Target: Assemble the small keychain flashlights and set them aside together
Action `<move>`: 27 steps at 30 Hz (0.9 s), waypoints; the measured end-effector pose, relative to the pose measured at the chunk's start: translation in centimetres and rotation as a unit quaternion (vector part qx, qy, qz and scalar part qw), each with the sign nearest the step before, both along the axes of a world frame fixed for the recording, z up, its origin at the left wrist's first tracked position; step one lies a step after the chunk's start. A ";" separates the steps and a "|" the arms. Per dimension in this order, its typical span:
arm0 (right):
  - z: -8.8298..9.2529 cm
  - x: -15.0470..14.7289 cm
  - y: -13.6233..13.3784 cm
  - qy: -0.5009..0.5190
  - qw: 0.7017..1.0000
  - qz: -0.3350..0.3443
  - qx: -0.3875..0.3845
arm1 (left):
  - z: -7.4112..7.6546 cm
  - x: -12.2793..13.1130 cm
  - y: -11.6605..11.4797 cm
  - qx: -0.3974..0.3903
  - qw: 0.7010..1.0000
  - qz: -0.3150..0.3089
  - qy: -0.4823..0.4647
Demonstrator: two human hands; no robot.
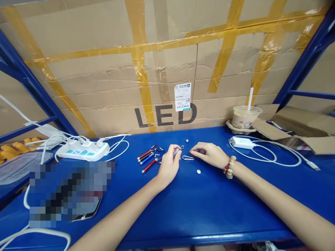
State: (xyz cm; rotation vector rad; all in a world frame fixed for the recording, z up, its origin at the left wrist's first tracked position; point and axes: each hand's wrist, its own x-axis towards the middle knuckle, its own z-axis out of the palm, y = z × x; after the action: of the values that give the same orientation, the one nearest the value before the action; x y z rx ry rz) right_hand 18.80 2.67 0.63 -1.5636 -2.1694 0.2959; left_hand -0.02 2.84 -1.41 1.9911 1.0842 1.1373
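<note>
My left hand (169,165) is closed round a small silvery piece, partly hidden by the fingers. Beside it on the left lie small metal tubes with clips, among them a red tube (148,166) and a blue tube (146,159). Between my hands a silver carabiner (188,158) rests on the blue table. My right hand (209,153) hovers or rests just right of the carabiner, fingers curled with thumb and forefinger tips near each other; whether they hold anything is hidden. A small round silver piece (198,171) lies nearer me, and another (186,141) farther back.
A white power strip (83,150) with cables and a dark, partly blurred flat device (91,211) are at the left. At the back right stand a drink cup (244,120), a white charger (242,142) with its cable, and an open cardboard box (300,122). A large carton (104,87) closes off the back.
</note>
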 end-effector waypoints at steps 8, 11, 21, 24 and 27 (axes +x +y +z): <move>0.8 0.9 -0.7 0.051 0.966 0.187 -0.171 | 0.2 0.2 -0.3 -0.002 0.999 -0.028 -0.018; 0.4 0.6 -0.8 0.037 0.963 0.197 -0.179 | 0.2 0.2 -0.2 -0.006 0.999 -0.042 -0.030; 1.4 0.2 -1.2 -0.034 0.995 0.085 -0.029 | 0.2 0.2 -0.2 -0.019 0.998 -0.064 0.006; 1.8 0.1 -1.3 0.001 0.998 0.061 -0.001 | 0.5 0.3 -0.3 -0.006 0.997 -0.059 0.044; 1.7 -0.1 -1.4 0.072 0.995 0.060 0.028 | 0.7 0.3 -0.4 0.009 0.996 -0.058 0.072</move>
State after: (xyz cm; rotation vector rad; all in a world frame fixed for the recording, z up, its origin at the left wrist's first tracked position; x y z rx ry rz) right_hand 18.68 1.25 2.38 -1.3413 -2.1451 0.3705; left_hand 0.29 2.49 -0.70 2.1474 1.0177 0.9595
